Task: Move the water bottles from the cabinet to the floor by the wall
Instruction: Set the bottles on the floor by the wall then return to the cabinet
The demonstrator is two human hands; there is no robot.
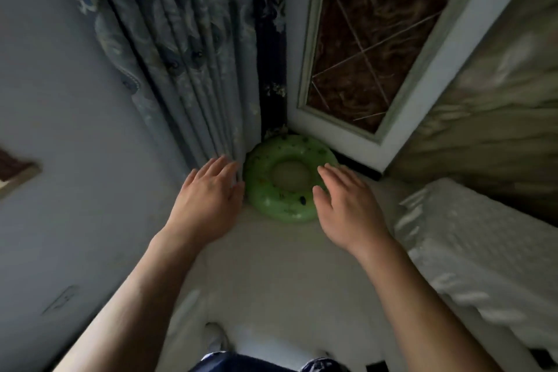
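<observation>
View looking down into a room corner. No water bottles show anywhere in the frame, and neither hand holds one. The left hand (pixel 208 190), centre left, reaches forward with straight, relaxed fingers beside the hem of a blue patterned curtain (pixel 181 54); whether it touches the cloth is unclear. The right hand (pixel 347 205), centre right, is likewise flat and empty, its fingertips overlapping the edge of a green inflatable ring (pixel 262 199) lying on the floor (pixel 271 266) in the corner. A white wall (pixel 60 100) fills the left, a brown-panelled door (pixel 377 39) the upper right. Full bottles would likely be weighty, smooth and slippery; grip around the body.
</observation>
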